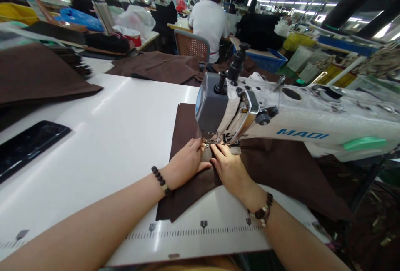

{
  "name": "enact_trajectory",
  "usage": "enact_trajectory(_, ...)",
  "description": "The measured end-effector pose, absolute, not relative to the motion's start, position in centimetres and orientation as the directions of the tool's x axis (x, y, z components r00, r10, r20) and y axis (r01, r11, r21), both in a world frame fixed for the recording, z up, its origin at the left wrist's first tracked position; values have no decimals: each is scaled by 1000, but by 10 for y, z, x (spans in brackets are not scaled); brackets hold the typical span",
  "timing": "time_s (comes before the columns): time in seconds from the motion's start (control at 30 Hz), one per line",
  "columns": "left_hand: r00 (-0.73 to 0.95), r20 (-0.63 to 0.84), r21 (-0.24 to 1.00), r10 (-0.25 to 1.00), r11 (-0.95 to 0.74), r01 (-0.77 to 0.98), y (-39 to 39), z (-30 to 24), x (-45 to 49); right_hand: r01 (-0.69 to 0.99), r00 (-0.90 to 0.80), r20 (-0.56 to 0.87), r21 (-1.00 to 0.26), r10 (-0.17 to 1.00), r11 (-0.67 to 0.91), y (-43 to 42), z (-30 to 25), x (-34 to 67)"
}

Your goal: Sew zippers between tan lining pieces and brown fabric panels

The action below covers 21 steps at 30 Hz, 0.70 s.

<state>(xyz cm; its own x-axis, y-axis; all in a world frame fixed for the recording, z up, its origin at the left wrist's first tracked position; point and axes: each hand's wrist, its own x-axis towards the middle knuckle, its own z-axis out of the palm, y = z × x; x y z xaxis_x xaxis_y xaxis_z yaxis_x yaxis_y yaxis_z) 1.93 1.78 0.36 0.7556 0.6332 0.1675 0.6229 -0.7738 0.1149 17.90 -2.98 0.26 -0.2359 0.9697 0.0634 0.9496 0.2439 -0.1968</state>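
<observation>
Brown fabric [190, 200] lies flat under the head of a white sewing machine [268, 117] and spreads out to the right beneath its arm. My left hand [186, 160] rests on the cloth just left of the presser foot [207, 144], its fingers stretched forward and the thumb pointing right. My right hand [229, 167] presses the fabric on the other side, with fingers extended close to the needle area. Both hands lie flat on the cloth, without gripping it. The machine head partly hides the fabric behind the foot.
On the white table [125, 137], a black phone-like slab [34, 146] lies at the left. A stack of brown fabric [37, 75] sits behind it. More brown cloth [159, 65] covers the far edge. Beyond, a person in white [209, 21] sits on a chair [193, 47].
</observation>
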Motion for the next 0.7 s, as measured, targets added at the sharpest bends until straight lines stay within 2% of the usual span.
enact_trajectory(0.4, 747, 171, 139, 642, -766, 627, 22, 5, 20, 952, -223, 88, -193, 971, 236, -29, 0, 178)
enact_trajectory(0.53, 750, 168, 174, 640, -768, 616, 22, 4, 17, 978, -169, 105, -104, 980, 180, -34, 8, 183)
enact_trajectory(0.6, 770, 173, 176, 614, -789, 589, 26, 4, 12, 984, -155, 50, -86, 987, 158, -36, 24, 190)
enact_trajectory(0.7, 811, 147, 167, 566, -823, 544, 36, 8, 1, 950, -281, -151, -186, 948, 252, -36, 58, 201)
